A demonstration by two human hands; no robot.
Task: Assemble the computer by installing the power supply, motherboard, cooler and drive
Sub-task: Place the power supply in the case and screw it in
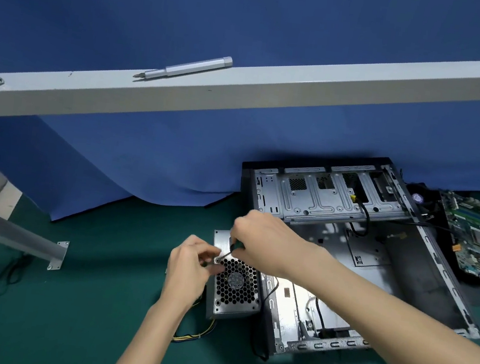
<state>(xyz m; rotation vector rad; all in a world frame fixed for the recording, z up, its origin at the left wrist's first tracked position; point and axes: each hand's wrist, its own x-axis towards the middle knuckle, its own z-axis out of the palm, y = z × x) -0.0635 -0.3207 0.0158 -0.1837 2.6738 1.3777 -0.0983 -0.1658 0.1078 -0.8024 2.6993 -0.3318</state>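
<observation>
Power supply (pixel 234 290) fan grille up, long axis parallel to open case (pixel 374 259) just right of it, left hand (pixel 189 266) and right hand (pixel 264 242) pinching thin black cable (pixel 225 254) above it

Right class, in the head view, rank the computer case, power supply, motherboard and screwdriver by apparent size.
Computer case
then motherboard and power supply, too alike to rank, the motherboard cut off at the frame edge
screwdriver smallest
</observation>
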